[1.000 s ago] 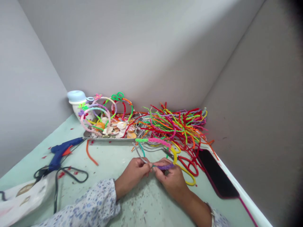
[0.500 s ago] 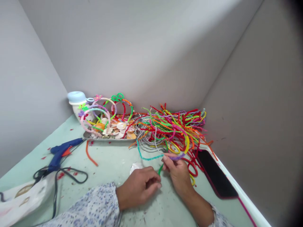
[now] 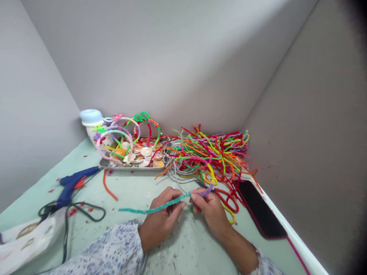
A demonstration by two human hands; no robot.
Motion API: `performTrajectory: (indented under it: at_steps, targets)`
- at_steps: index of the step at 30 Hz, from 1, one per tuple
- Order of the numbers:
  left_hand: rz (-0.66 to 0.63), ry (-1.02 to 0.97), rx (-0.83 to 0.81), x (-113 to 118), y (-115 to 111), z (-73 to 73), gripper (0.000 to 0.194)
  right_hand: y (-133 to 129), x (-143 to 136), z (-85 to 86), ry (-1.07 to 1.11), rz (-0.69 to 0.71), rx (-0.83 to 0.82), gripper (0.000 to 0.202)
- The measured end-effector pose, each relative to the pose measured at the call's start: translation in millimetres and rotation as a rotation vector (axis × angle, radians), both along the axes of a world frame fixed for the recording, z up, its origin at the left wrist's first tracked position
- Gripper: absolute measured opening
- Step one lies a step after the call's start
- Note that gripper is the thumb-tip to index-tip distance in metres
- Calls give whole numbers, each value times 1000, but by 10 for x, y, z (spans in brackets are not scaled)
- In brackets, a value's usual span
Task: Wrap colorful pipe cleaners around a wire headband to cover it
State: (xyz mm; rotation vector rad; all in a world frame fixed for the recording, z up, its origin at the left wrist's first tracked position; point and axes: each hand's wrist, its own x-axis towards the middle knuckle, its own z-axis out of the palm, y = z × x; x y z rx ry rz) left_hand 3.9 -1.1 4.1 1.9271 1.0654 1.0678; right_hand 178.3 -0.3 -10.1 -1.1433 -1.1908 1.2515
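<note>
My right hand pinches a wire hoop wrapped in pipe cleaners, whose purple stretch shows above the fingers, with yellow and pink further along. From that pinch a teal pipe cleaner runs out leftward, its loose end pointing left. It passes across the fingers of my left hand, which are curled closed with thumb and fingertips close together; what they hold, if anything, is hidden. A bit of green pipe cleaner pokes out below the right fingertips. Red-handled scissors lie just behind the right hand.
Behind lie a heap of coloured pipe cleaners and a metal tray of shells with finished hoops. A blue glue gun and its cord lie left, near a white bottle. A phone rests at the right edge.
The teal pipe cleaner has swung from behind the hands round to the left, across my left hand. My left hand has moved up slightly, and the hoop has tilted lower.
</note>
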Motion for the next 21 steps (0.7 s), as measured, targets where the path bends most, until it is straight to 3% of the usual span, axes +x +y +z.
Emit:
performTrajectory:
  at_steps: [5,11,21]
  targets:
    - [49,1,121,-9,33,-47,14,4,-11,12,-55,61,-6,23]
    - [2,23,128,-22,92,-116,12,3,-14,16,-80,113,-14,21]
    - [-3,26,123,-2,76,-28,9,-15,-8,4,-57,168,19,23]
